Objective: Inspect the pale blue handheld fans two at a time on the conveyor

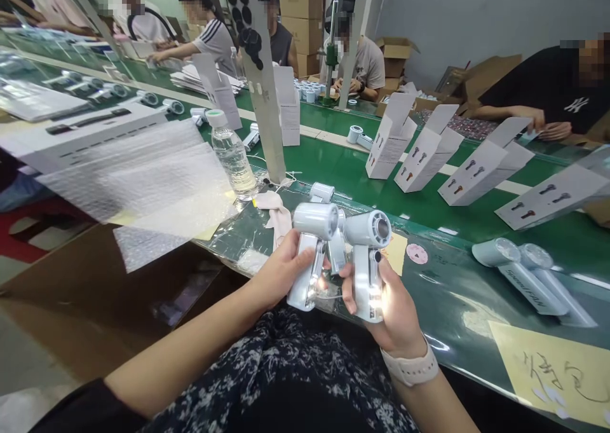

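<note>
My left hand (279,271) is wrapped round the handle of a white handheld fan (312,245), held upright over my lap. My right hand (393,306) grips the handle of a second white handheld fan (369,255), whose round opening faces right. The two fans stand side by side, almost touching. A third white fan (328,220) stands just behind them on the table edge. Two more light blue fans (519,271) lie flat on the table to the right.
A water bottle (233,156), bubble wrap sheets (143,178) and a cloth (279,217) lie to the left. Open white boxes (426,156) stand in a row on the green conveyor (343,166). A yellow note (557,372) sits at right. Several people work across the belt.
</note>
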Motion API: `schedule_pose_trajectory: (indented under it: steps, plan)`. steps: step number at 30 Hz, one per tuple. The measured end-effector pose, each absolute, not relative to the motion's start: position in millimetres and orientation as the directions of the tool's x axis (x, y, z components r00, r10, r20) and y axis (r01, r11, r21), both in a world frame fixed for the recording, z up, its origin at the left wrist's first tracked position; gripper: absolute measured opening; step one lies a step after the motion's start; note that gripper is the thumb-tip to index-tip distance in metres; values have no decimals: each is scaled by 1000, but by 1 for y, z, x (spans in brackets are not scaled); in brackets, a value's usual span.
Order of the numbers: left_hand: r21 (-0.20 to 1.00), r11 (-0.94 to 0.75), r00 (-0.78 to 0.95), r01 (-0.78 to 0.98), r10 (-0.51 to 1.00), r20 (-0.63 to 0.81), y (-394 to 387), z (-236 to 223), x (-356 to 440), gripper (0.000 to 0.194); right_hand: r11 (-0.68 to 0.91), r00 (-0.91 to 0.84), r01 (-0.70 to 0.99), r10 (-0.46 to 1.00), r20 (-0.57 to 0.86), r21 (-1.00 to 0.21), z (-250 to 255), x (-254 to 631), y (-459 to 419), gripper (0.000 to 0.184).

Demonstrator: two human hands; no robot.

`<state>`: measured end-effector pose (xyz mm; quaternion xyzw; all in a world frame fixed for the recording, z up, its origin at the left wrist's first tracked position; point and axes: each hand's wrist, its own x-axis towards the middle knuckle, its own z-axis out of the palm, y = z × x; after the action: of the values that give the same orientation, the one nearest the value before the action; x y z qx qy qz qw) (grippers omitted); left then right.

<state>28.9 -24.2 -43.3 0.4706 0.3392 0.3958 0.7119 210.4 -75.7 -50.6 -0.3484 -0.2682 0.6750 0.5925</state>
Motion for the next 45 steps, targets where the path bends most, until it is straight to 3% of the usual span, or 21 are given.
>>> schedule_pose_trajectory:
  steps: [4,8,15,23,27,30,34,39,45]
  plan:
    - [909,302,563,-286,821,-95,-27,-45,28,35,-214,-97,-671,975,-202,-710,-47,212,-78,33]
    - [874,320,650,-366,760,-6,-28,-48,25,48,-217,-159,-712,976,-148,-668,-39,211,-82,30]
    - [860,325,653,-394,757,12,-31,-38,28,49,-183,-75,-702,980,-184,-689,-36,214,-83,28]
    - [804,451,669,-388,737,-91,-29,-45,36,58,-292,-101,-708,943,-318,-643,-34,209,-83,36]
    - [782,466,628,-414,768,-125,-28,-49,38,65,-279,-138,-695,956,-258,-663,-31,209,-85,31]
    - [776,484,631,-404,762,-146,-29,-46,38,56,-257,-151,-690,965,-212,-677,-30,211,-86,37]
    - [760,483,666,-435,741,-90,-31,-41,33,30,-162,-100,-698,987,-128,-698,-31,216,-86,34]
    - [800,438,702,-409,712,-31,-34,-39,29,44,-30,38,-700,996,-80,-714,-38,223,-87,29]
    - [844,400,702,-357,711,-40,-35,-40,31,50,-27,159,-680,970,-183,-733,-41,221,-89,35]
